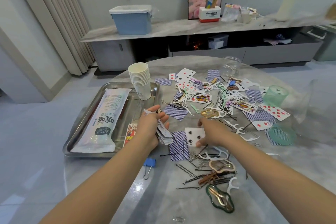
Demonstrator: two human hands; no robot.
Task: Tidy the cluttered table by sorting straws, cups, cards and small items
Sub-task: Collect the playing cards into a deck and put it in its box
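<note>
My left hand [150,127] grips a stack of playing cards [164,133] just right of the metal tray [87,120]. My right hand [211,132] pinches a face-up spade card [193,133] lying on the table beside the stack. A bag of straws [103,122] lies in the tray, and a stack of paper cups [141,80] stands at the tray's far right corner. More cards [271,112], floss picks [234,125], bobby pins [203,178] and hair clips [220,198] are scattered across the table.
A clear jar [231,66] stands at the table's far edge. Two green cups [274,95] [281,135] sit on the right. A blue binder clip [150,163] lies near my left forearm. A blue bin [131,19] stands on the cabinet behind.
</note>
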